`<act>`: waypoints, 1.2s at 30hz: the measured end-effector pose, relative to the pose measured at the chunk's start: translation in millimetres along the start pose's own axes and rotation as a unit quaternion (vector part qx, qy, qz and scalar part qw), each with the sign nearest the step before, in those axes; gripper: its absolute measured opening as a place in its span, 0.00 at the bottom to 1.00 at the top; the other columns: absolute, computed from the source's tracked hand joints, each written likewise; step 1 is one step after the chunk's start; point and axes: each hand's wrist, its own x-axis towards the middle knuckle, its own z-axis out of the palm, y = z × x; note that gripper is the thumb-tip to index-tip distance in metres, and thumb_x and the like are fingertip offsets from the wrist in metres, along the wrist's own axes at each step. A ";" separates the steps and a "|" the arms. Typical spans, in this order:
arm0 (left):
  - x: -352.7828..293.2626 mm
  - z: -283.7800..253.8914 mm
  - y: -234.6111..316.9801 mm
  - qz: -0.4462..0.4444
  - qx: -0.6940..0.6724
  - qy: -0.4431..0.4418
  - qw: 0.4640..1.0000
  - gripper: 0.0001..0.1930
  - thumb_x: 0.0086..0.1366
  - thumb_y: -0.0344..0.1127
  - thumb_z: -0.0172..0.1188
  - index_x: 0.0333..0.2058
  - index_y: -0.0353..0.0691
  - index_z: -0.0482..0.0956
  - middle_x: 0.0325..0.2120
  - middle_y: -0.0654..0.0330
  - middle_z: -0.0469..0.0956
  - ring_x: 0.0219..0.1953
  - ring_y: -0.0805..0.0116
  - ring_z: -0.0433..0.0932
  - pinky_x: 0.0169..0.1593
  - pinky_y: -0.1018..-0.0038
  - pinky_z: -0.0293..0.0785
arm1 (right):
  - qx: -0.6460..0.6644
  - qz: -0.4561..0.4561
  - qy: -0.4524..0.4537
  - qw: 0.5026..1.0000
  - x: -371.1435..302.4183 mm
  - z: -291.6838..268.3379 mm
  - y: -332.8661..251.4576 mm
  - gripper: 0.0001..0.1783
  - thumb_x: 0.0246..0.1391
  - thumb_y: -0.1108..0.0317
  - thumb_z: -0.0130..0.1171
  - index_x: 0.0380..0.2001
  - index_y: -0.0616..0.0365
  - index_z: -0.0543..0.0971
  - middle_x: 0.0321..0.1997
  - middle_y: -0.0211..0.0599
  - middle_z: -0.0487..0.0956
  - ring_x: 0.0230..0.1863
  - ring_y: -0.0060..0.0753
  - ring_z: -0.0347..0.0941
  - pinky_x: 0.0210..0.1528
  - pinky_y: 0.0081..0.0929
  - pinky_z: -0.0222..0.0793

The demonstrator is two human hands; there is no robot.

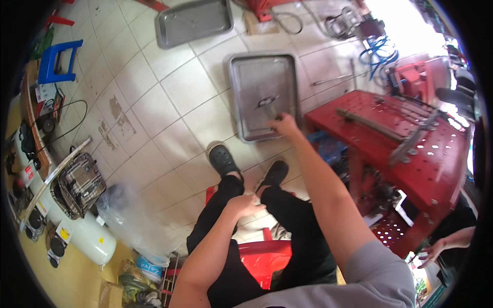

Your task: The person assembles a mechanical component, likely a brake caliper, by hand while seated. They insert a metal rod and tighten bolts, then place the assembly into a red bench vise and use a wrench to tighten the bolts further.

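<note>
In the head view, the gray tray [262, 77] is bounded by a raised rim; its lower right edge is reached across by the right hand [282, 124]. That hand's fingers are curled, but whether anything is gripped cannot be told. A small dark part [266, 102] is seen inside the tray, just beyond them. The left hand [245, 205] is held between the knees, fingers loosely extended. Tiled floor [169, 118] is spread leftward. The right side is hemmed in by a red table [370, 141], on which metal bars [370, 123] are laid; a second tray [192, 20] is placed farther off.
</note>
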 end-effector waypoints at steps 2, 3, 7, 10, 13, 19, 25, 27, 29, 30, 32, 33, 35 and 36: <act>-6.3 12.4 -3.2 -0.010 0.057 0.023 0.998 0.33 0.57 0.61 0.54 0.42 0.32 0.75 0.38 0.42 0.78 0.44 0.48 0.77 0.45 0.60 0.72 | -0.066 -0.007 -0.019 0.998 -40.8 -15.6 -42.6 0.26 0.37 0.58 0.69 0.36 0.69 0.77 0.24 0.42 0.79 0.23 0.33 0.75 0.30 0.31 0.72; -21.0 -5.4 5.7 0.009 0.072 0.040 0.997 0.31 0.57 0.61 0.54 0.42 0.33 0.76 0.37 0.42 0.78 0.43 0.49 0.77 0.45 0.60 0.72 | -0.093 -0.028 -0.023 0.995 -41.9 -26.6 -73.9 0.27 0.37 0.57 0.69 0.36 0.69 0.77 0.26 0.45 0.79 0.26 0.36 0.76 0.33 0.33 0.72; -73.6 -92.4 -3.9 0.076 -0.023 0.140 0.987 0.26 0.58 0.57 0.56 0.39 0.36 0.77 0.33 0.45 0.79 0.38 0.49 0.78 0.42 0.62 0.73 | -0.204 -0.120 0.008 0.972 -36.4 -30.7 -142.0 0.30 0.37 0.54 0.70 0.37 0.69 0.77 0.35 0.57 0.78 0.40 0.50 0.74 0.43 0.38 0.71; -94.5 -155.5 -60.4 0.021 0.060 0.289 0.955 0.22 0.60 0.50 0.55 0.39 0.35 0.77 0.37 0.45 0.77 0.40 0.51 0.76 0.43 0.63 0.71 | -0.249 -0.211 0.054 0.944 45.6 -15.3 -185.8 0.34 0.38 0.48 0.69 0.38 0.70 0.76 0.43 0.64 0.74 0.49 0.60 0.68 0.53 0.41 0.67; -110.4 -162.9 -141.0 0.012 -0.127 0.373 0.919 0.16 0.60 0.44 0.57 0.38 0.36 0.76 0.33 0.48 0.77 0.36 0.51 0.77 0.40 0.65 0.72 | -0.305 -0.171 0.060 0.935 78.4 6.7 -255.2 0.37 0.42 0.44 0.65 0.40 0.71 0.74 0.42 0.62 0.74 0.46 0.62 0.69 0.52 0.42 0.66; -175.3 -103.9 -242.2 -0.087 -0.317 0.427 0.843 0.15 0.64 0.41 0.54 0.39 0.34 0.75 0.33 0.53 0.77 0.37 0.62 0.75 0.43 0.70 0.70 | -0.462 -0.156 0.160 0.858 196.1 45.5 -309.7 0.33 0.50 0.48 0.58 0.47 0.69 0.70 0.52 0.60 0.68 0.52 0.56 0.69 0.53 0.39 0.70; -209.9 68.1 -315.2 -0.181 -0.392 0.297 0.852 0.16 0.65 0.41 0.51 0.41 0.32 0.74 0.35 0.49 0.76 0.39 0.58 0.75 0.45 0.67 0.70 | -0.487 -0.117 0.149 0.853 253.3 74.3 -317.2 0.19 0.58 0.64 0.41 0.49 0.62 0.70 0.57 0.60 0.63 0.53 0.57 0.70 0.53 0.41 0.70; -206.5 74.8 -305.8 -0.215 -0.441 0.237 0.838 0.16 0.65 0.40 0.51 0.41 0.31 0.74 0.34 0.50 0.76 0.39 0.58 0.75 0.45 0.67 0.69 | -0.503 -0.143 0.140 0.841 271.9 69.7 -302.8 0.19 0.57 0.66 0.40 0.49 0.59 0.70 0.56 0.55 0.65 0.54 0.57 0.69 0.54 0.43 0.68; -210.6 37.9 -285.1 -0.240 -0.508 0.247 0.789 0.15 0.64 0.39 0.51 0.41 0.31 0.73 0.33 0.51 0.76 0.38 0.59 0.75 0.45 0.67 0.69 | -0.516 -0.163 0.135 0.830 278.1 70.0 -304.5 0.18 0.56 0.66 0.41 0.49 0.51 0.72 0.56 0.49 0.67 0.57 0.52 0.66 0.56 0.45 0.63; -218.0 6.2 -270.4 -0.248 -0.550 0.279 0.747 0.15 0.64 0.39 0.51 0.41 0.31 0.73 0.32 0.51 0.76 0.38 0.59 0.75 0.45 0.67 0.69 | -0.541 -0.154 0.144 0.814 274.9 72.6 -309.9 0.18 0.57 0.65 0.41 0.49 0.50 0.72 0.56 0.48 0.67 0.57 0.50 0.66 0.56 0.45 0.62; -231.7 -54.5 -237.3 -0.218 -0.621 0.414 0.629 0.15 0.64 0.38 0.50 0.41 0.31 0.73 0.31 0.52 0.75 0.38 0.59 0.74 0.45 0.66 0.69 | -0.592 -0.132 0.168 0.777 264.0 76.6 -324.4 0.18 0.57 0.64 0.40 0.49 0.46 0.72 0.56 0.46 0.67 0.57 0.46 0.66 0.57 0.44 0.59; -241.0 -84.0 -217.7 -0.178 -0.615 0.489 0.593 0.14 0.63 0.37 0.51 0.41 0.32 0.73 0.32 0.53 0.75 0.38 0.60 0.74 0.46 0.68 0.68 | -0.600 -0.130 0.205 0.762 262.9 81.0 -327.7 0.19 0.57 0.62 0.41 0.50 0.48 0.72 0.53 0.45 0.69 0.55 0.45 0.67 0.57 0.43 0.58; -263.1 -134.4 -170.6 -0.115 -0.498 0.586 0.629 0.14 0.62 0.37 0.53 0.42 0.33 0.73 0.33 0.54 0.75 0.38 0.61 0.73 0.47 0.70 0.67 | -0.561 -0.210 0.251 0.760 252.3 101.4 -353.1 0.19 0.55 0.63 0.42 0.50 0.50 0.73 0.51 0.44 0.71 0.55 0.43 0.68 0.56 0.44 0.59; -271.1 -155.6 -140.6 -0.090 -0.387 0.607 0.688 0.14 0.62 0.37 0.55 0.41 0.33 0.73 0.33 0.54 0.75 0.38 0.62 0.73 0.47 0.72 0.67 | -0.539 -0.252 0.279 0.754 251.6 113.2 -368.5 0.20 0.55 0.63 0.42 0.50 0.51 0.73 0.50 0.43 0.73 0.55 0.43 0.68 0.56 0.44 0.59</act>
